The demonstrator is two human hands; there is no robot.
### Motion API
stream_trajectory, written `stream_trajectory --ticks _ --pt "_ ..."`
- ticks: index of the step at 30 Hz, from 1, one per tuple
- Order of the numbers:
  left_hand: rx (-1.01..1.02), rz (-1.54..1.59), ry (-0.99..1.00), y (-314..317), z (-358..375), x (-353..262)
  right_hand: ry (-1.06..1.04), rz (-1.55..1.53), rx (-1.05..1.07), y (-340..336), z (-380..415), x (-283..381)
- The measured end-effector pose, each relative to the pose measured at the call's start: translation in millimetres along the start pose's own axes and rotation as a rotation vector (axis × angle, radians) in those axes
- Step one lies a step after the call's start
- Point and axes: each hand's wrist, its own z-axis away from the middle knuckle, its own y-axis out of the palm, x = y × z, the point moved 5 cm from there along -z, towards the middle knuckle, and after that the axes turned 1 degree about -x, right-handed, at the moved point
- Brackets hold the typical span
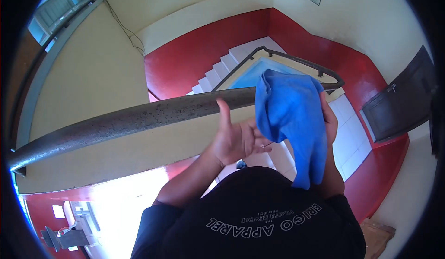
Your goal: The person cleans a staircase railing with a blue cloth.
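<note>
A blue cloth (pixel 296 106) hangs in loose folds from my right hand (pixel 329 120), which grips it along its right side. Most of the right fingers are hidden behind the fabric. The cloth's lower end drapes down to the front of my black shirt. My left hand (pixel 238 141) is held with palm turned up, thumb raised and fingers spread, just left of the cloth, holding nothing. Right behind both hands runs a thick dark metal handrail (pixel 162 113), and the cloth overlaps its right end in this view.
White stairs (pixel 218 71) climb beside a red lower wall (pixel 185 50). A second railing (pixel 301 64) encloses a blue-painted panel. A dark door (pixel 398 101) stands at right, with pale floor tiles (pixel 345 134) before it. Brown cardboard (pixel 378 240) lies at lower right.
</note>
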Motion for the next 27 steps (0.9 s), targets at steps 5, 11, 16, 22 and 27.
stream_trajectory --ticks 5,11,16,22,27 --pt "-0.236 -0.233 0.120 -33 -14 63 0.039 0.108 0.001 -47 20 5" --pt "-0.380 -0.594 0.314 -9 -8 38 -0.005 0.431 -0.203 -107 74 36" --pt "-0.526 -0.706 0.293 12 2 55 0.097 0.554 -0.232 -141 110 55" --pt "-0.658 -0.886 0.494 32 18 64 -0.108 0.488 -0.284 -162 112 54" --pt "-0.706 -1.487 0.911 48 50 31 -0.207 0.853 -0.171 -136 95 40"
